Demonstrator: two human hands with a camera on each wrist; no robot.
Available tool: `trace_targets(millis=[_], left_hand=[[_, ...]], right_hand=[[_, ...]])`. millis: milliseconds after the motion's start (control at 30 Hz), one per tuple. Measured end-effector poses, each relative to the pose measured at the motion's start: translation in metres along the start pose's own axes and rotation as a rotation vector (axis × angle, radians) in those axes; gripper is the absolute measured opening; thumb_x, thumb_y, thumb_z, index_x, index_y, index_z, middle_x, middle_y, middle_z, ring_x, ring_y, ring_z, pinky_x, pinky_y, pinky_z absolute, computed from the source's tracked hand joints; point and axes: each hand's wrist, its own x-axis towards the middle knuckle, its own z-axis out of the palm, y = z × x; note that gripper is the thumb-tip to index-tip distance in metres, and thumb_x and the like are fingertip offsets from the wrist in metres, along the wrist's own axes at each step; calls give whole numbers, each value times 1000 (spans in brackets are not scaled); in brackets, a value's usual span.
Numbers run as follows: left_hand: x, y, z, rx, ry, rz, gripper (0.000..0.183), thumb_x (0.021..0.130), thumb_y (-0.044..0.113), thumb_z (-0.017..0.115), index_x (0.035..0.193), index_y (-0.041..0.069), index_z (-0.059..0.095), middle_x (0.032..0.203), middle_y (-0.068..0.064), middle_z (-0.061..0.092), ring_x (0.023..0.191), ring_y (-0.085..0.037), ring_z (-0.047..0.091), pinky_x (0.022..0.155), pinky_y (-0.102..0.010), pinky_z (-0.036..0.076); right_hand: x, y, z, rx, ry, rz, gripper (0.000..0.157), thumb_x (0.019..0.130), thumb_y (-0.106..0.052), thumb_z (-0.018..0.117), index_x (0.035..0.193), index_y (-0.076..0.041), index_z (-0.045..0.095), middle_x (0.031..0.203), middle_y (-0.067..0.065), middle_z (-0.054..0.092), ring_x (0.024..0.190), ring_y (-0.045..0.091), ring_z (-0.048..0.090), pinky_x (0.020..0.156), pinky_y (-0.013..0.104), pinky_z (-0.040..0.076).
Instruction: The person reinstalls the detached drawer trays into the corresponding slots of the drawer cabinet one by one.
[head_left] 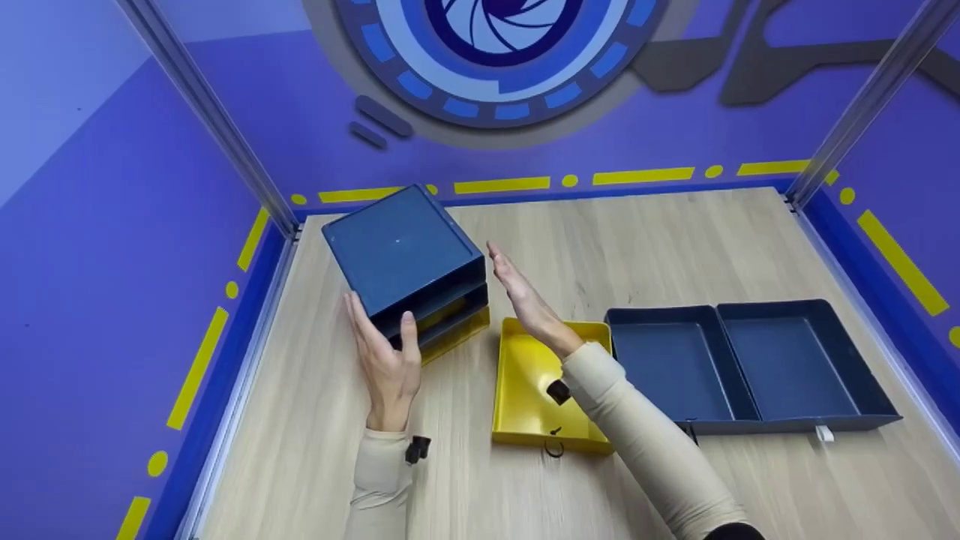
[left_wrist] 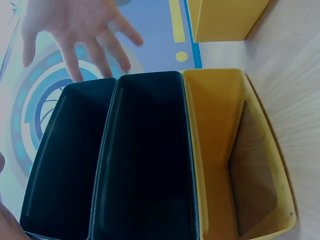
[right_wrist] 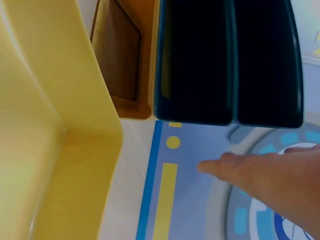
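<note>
A stack of drawer housings [head_left: 405,247] stands turned at an angle on the table, two dark blue ones above a yellow one [left_wrist: 215,120]. Their open fronts face me, with no drawers inside. My left hand [head_left: 386,367] is at the stack's near left corner, its fingers straight along the side and the thumb across the front. Off the stack's right side, my right hand [head_left: 529,300] is held up with straight fingers, apart from it. Below the right forearm lies a yellow drawer [head_left: 525,382], partly hidden by the sleeve.
Two dark blue drawers [head_left: 667,367] [head_left: 787,360] lie side by side at the right, with a small white tab [head_left: 824,433] on the right one's front. A black loop [head_left: 554,449] hangs at the yellow drawer's front. Blue panels [head_left: 225,150] wall the table [head_left: 675,247].
</note>
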Motion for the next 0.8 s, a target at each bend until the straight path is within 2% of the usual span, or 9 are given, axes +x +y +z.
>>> trace_targets(millis=[300, 367, 567, 800], left_hand=[[-2, -7, -2, -7, 2, 42, 80, 107, 33, 59, 171, 7, 18, 178, -17, 19, 164, -36, 23, 130, -58, 24], [-3, -9, -2, -4, 10, 51, 78, 107, 31, 59, 170, 7, 20, 178, -17, 21, 164, -35, 25, 129, -58, 25], [-5, -12, -2, 4, 24, 71, 76, 105, 29, 60, 169, 7, 26, 177, -16, 24, 162, -36, 30, 127, -59, 29], [-7, -10, 4, 12, 49, 100, 80, 102, 29, 65, 169, 7, 27, 176, -20, 26, 160, -38, 32, 125, -60, 32]], right_hand=[[9, 11, 11, 106, -43, 15, 107, 95, -89, 31, 174, -22, 7, 182, 8, 4, 168, 37, 5, 129, 69, 2], [9, 12, 13, 112, -47, 9, 103, 97, -87, 29, 174, -22, 7, 182, 8, 4, 168, 37, 5, 129, 69, 2], [6, 13, 12, 125, -35, 23, 77, 109, -62, 20, 173, -20, 11, 181, 10, 11, 168, 35, 10, 130, 67, 5], [7, 11, 7, 134, -27, 67, 75, 110, -54, 16, 173, -12, 12, 180, 13, 16, 167, 35, 14, 132, 63, 7]])
